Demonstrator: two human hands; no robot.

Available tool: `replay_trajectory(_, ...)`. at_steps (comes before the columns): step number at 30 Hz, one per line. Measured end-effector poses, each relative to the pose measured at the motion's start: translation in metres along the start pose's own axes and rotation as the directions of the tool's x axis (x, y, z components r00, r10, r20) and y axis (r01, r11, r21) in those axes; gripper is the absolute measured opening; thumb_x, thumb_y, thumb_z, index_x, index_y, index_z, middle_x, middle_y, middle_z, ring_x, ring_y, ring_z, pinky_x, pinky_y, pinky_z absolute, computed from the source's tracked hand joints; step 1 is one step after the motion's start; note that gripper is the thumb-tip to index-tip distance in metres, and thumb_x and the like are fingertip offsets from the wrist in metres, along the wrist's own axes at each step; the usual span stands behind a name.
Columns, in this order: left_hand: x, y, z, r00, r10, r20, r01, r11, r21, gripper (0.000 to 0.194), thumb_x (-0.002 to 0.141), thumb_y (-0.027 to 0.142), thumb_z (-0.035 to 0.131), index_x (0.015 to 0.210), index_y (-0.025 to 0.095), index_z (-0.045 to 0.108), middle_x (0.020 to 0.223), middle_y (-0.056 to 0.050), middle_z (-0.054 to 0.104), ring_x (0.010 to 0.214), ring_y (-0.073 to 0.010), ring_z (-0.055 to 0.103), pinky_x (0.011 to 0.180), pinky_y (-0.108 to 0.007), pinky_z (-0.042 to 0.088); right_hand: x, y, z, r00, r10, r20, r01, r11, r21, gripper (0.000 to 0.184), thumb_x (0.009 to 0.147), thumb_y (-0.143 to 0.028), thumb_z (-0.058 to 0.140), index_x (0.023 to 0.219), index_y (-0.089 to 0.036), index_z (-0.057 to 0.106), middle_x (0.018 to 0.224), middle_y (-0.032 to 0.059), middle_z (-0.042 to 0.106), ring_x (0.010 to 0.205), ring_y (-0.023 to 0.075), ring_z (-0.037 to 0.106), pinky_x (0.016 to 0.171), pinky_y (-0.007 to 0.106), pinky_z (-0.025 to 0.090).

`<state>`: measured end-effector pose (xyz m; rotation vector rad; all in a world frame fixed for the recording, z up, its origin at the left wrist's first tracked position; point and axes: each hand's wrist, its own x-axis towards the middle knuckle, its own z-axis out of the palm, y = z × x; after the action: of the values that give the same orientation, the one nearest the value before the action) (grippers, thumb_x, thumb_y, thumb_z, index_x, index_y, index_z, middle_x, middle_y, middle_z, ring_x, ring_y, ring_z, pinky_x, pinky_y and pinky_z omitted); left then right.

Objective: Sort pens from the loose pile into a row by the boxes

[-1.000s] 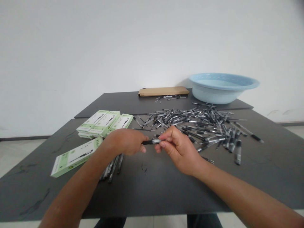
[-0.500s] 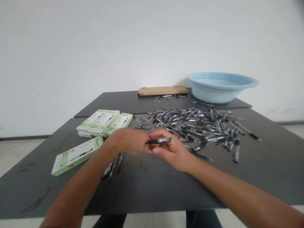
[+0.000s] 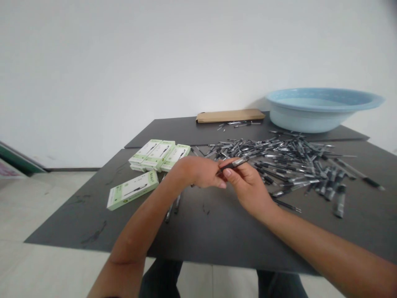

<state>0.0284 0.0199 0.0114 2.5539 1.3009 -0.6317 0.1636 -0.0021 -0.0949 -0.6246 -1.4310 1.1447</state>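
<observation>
In front of me, above the table, a black-and-clear gel pen point(image 3: 235, 163) slants up to the right between my hands. My right hand point(image 3: 249, 188) pinches it between thumb and fingers. At the pen's lower dark end, my left hand point(image 3: 201, 171) is closed with its back towards me; most of its fingers are hidden. Several loose pens point(image 3: 169, 213) lie on the table under my left forearm, partly covered by it. Just beyond my right hand spreads a large heap of similar pens point(image 3: 279, 159).
Green-and-white pen boxes point(image 3: 159, 155) are stacked at left, with a single box point(image 3: 133, 189) lying nearer. At the back are a flat brown cardboard piece point(image 3: 230, 116), a few thin pen parts point(image 3: 238, 123) and a light blue basin point(image 3: 310, 118). The dark table's point(image 3: 217, 244) front edge is near my legs.
The view has turned left, so everything sits farther right in the picture. The pen has tilted from nearly level to slanting upward, and my hands have drawn slightly apart.
</observation>
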Motion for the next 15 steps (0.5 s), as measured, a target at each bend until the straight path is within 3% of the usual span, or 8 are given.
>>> replay_trajectory(3,-0.003,-0.010,0.003,0.999,0.034,0.006,-0.034,0.997,-0.065,0.061,0.090,0.048,0.049,0.141,0.016,0.036,0.119,-0.011,0.067,0.098,-0.0222,0.065,0.078,-0.026,0.047,0.009,0.006,-0.002,0.987,0.160,-0.032,-0.155,0.979,0.134,0.022,0.085,-0.040,0.062,0.089,-0.019,0.060,0.073,-0.0004,0.061,0.064,0.0129,0.059,0.063,0.027,0.050)
replay_trajectory(7,-0.015,-0.025,0.011,0.999,-0.039,0.034,0.041,0.997,-0.071,0.068,0.092,0.053,0.041,0.144,0.010,0.031,0.137,-0.019,0.053,0.116,-0.0270,0.057,0.091,-0.031,0.043,0.029,0.008,-0.009,0.922,0.385,-0.040,-0.372,0.910,0.185,0.029,0.082,-0.043,0.062,0.073,-0.017,0.052,0.065,-0.0017,0.057,0.052,0.0101,0.055,0.051,0.023,0.047)
replay_trajectory(11,-0.025,-0.033,0.014,0.996,-0.053,0.073,0.060,0.994,-0.089,0.081,0.092,0.056,0.037,0.150,0.005,0.011,0.147,-0.022,0.039,0.128,-0.0257,0.046,0.100,-0.031,0.036,0.048,0.013,-0.010,0.816,0.560,0.143,-0.520,0.820,-0.241,0.029,0.086,-0.038,0.056,0.066,-0.017,0.050,0.055,-0.0020,0.055,0.042,0.0077,0.052,0.041,0.018,0.043)
replay_trajectory(15,-0.033,-0.037,0.011,0.997,-0.039,0.063,0.046,0.993,-0.112,0.084,0.093,0.056,0.033,0.150,0.002,0.005,0.151,-0.023,0.028,0.134,-0.0231,0.037,0.104,-0.029,0.030,0.055,0.028,0.009,0.708,0.681,0.188,-0.507,0.675,-0.537,0.030,0.087,-0.035,0.056,0.063,-0.016,0.053,0.046,-0.0019,0.054,0.034,0.0078,0.049,0.035,0.018,0.040)
